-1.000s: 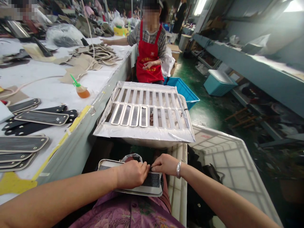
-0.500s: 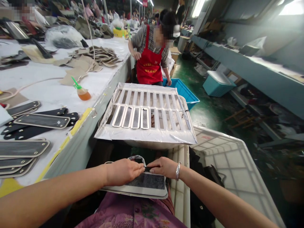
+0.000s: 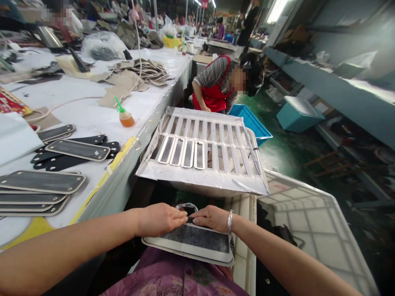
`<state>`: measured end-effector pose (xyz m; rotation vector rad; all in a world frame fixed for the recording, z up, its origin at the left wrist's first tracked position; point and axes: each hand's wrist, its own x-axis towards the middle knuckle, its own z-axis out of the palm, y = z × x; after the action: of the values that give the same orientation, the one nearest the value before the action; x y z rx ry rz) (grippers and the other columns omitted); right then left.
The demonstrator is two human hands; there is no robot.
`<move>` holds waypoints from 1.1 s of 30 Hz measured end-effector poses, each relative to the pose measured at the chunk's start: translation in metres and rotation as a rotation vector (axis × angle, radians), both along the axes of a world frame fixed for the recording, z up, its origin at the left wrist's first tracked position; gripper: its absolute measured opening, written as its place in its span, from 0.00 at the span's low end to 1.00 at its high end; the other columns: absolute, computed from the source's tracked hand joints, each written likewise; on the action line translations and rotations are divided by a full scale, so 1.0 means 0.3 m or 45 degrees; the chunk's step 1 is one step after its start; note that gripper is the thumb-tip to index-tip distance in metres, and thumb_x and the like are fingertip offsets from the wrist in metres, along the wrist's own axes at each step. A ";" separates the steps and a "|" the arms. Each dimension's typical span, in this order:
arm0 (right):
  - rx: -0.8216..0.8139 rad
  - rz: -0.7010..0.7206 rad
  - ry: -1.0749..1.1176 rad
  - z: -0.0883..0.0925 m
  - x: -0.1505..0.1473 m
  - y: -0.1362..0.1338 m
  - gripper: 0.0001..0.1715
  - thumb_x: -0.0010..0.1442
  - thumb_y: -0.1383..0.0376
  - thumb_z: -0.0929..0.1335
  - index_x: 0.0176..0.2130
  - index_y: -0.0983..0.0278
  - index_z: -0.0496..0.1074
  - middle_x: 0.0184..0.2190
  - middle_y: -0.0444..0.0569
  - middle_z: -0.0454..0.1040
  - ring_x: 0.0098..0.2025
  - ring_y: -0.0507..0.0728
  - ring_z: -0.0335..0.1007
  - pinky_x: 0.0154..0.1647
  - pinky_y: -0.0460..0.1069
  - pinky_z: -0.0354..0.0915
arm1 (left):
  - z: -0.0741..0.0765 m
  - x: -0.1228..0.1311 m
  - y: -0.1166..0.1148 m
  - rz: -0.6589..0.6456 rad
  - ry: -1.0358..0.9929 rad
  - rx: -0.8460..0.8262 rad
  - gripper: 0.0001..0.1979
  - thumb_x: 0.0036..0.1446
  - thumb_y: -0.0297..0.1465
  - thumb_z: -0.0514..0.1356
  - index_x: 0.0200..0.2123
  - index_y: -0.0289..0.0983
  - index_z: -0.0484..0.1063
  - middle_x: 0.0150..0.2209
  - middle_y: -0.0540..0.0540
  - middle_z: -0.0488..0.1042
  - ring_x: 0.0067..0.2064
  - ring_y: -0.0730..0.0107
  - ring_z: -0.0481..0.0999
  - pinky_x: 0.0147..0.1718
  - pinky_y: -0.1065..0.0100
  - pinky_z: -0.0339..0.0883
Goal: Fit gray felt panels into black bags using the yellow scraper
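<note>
On my lap lies a flat panel (image 3: 200,239), dark grey with a pale border and rounded corners. At its far side, my left hand (image 3: 159,220) has its fingers together, pressing on a small black piece (image 3: 190,220). My right hand (image 3: 212,218), with a silver bracelet at the wrist, is closed on the same piece, thumb and forefinger near my left fingertips. Part of the piece is hidden under the fingers. Just beyond the hands shows a clear plastic loop (image 3: 187,204).
Ahead stands a white slotted rack (image 3: 200,183) carrying several pale-bordered dark strips (image 3: 182,153). To the left, a table (image 3: 92,123) holds stacked dark panels (image 3: 46,181) and a glue bottle (image 3: 126,119). A white crate (image 3: 308,213) is at right. A co-worker (image 3: 216,84) bends beside a blue bin (image 3: 251,123).
The view has swung left, so things sit further right. My hands stay at the panel's far side, their fingertips close together. The co-worker has bent down lower.
</note>
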<state>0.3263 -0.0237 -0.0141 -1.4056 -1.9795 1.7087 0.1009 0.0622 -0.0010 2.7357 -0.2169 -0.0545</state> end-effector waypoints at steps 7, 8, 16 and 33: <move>-0.005 -0.012 0.007 0.001 -0.082 0.029 0.24 0.62 0.53 0.58 0.48 0.61 0.71 0.40 0.44 0.75 0.42 0.55 0.69 0.43 0.46 0.63 | 0.019 -0.095 0.051 0.091 0.058 -0.145 0.19 0.58 0.24 0.52 0.53 0.32 0.64 0.52 0.38 0.69 0.52 0.64 0.70 0.52 0.69 0.63; -0.018 -0.025 0.025 0.003 -0.088 0.031 0.24 0.62 0.53 0.58 0.49 0.61 0.70 0.42 0.44 0.74 0.43 0.55 0.68 0.44 0.47 0.63 | 0.022 -0.114 0.061 0.113 0.069 -0.154 0.19 0.58 0.25 0.52 0.53 0.33 0.64 0.53 0.38 0.69 0.52 0.64 0.70 0.52 0.68 0.63; 0.101 0.029 0.048 -0.008 -0.195 0.100 0.24 0.62 0.53 0.58 0.51 0.62 0.69 0.46 0.48 0.72 0.48 0.56 0.66 0.51 0.48 0.59 | 0.014 -0.187 0.081 0.193 -0.022 -0.219 0.18 0.56 0.21 0.51 0.50 0.35 0.68 0.50 0.40 0.71 0.50 0.65 0.71 0.49 0.68 0.65; 0.042 -0.048 -0.246 0.041 0.058 0.002 0.24 0.61 0.53 0.59 0.45 0.61 0.74 0.39 0.46 0.76 0.40 0.56 0.72 0.41 0.47 0.65 | 0.039 -0.125 -0.037 0.324 0.050 0.272 0.19 0.53 0.25 0.54 0.50 0.29 0.68 0.51 0.34 0.69 0.51 0.55 0.69 0.50 0.55 0.62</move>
<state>0.3437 -0.0231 -0.0017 -1.6414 -2.0522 1.5696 0.0635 0.0511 0.0106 2.9474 0.1578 -0.0635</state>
